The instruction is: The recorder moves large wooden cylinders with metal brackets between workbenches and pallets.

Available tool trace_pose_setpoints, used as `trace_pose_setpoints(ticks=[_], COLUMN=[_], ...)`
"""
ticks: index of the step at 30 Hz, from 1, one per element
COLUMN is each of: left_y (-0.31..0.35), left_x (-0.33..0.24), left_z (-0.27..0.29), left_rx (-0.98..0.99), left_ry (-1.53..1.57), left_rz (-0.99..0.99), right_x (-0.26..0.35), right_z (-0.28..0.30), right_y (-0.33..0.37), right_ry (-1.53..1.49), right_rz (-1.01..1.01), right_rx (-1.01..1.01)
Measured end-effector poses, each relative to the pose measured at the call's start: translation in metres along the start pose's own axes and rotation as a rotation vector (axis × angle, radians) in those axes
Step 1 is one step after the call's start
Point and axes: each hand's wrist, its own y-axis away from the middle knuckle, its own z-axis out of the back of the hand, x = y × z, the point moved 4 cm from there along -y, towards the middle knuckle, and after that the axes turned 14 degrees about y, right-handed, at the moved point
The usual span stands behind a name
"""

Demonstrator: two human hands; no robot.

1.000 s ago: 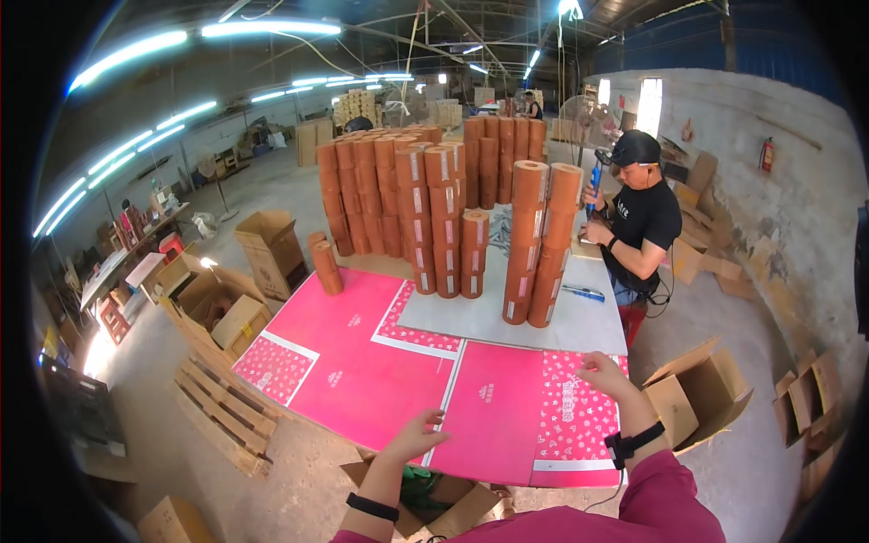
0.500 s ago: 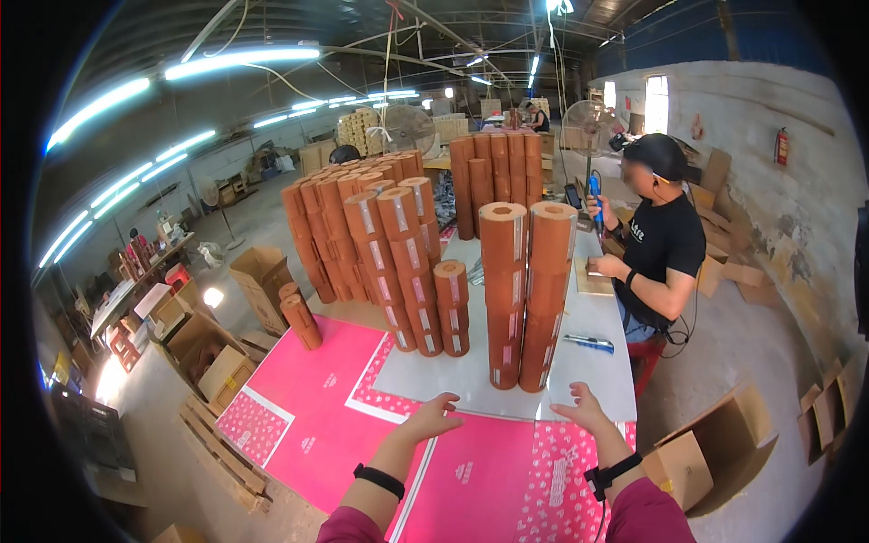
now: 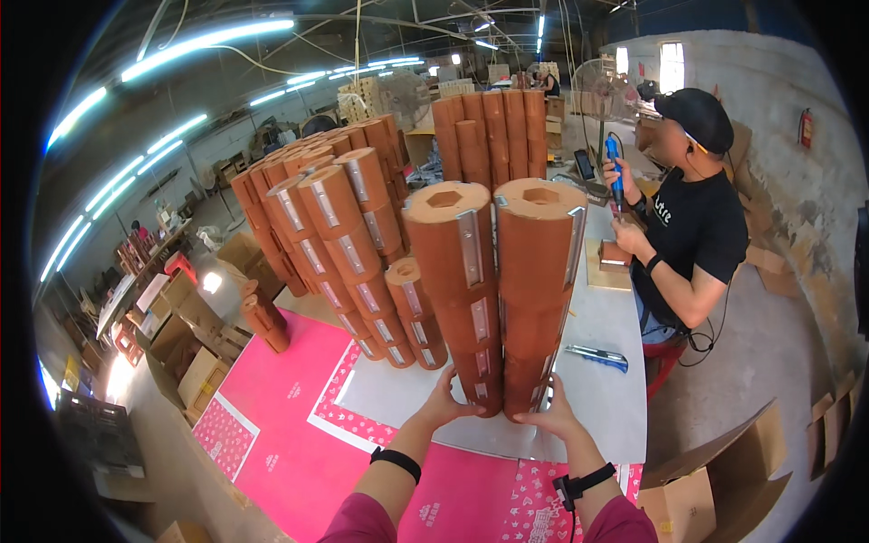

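Two tall stacks of reddish-brown cylinders with hexagonal holes in their tops, a left stack (image 3: 469, 299) and a right stack (image 3: 534, 299), stand side by side in front of me. My left hand (image 3: 444, 407) is curved round the foot of the left stack, thumb in front. My right hand (image 3: 554, 413) holds the foot of the right stack from the other side, its thumb across the front. The fingers behind the stacks are partly hidden. Just left of them stands a shorter stack (image 3: 416, 312) beside a large group of similar brown stacks (image 3: 344, 235).
A blue utility knife (image 3: 597, 357) lies on the white tabletop (image 3: 597, 407). Pink printed sheeting (image 3: 308, 389) covers the near and left table. At right a person in black (image 3: 692, 208) holds a blue tool (image 3: 615, 167). Cardboard boxes (image 3: 724, 471) stand by the table.
My hands have moved forward from open air and closed round the feet of the two front stacks. My view has come nearer, and the person at right has brought the blue tool down towards the workpiece.
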Motion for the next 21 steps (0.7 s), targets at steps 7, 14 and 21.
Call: trace_pose_setpoints(ticks=[7, 14, 21], left_y=[-0.010, -0.015, -0.018], left_x=[0.027, 0.009, 0.000], left_z=[-0.022, -0.033, -0.028], left_rx=[-0.004, 0.039, 0.089], left_ry=[0.202, 0.239, 0.122], left_rz=[0.136, 0.204, 0.101], right_x=[0.010, 0.012, 0.015], right_z=[-0.007, -0.004, -0.006], right_y=[-0.011, -0.011, -0.014], right_ry=[-0.174, -0.145, -0.190], right_rz=[0.027, 0.071, 0.099], right_rx=[0.094, 0.027, 0.034])
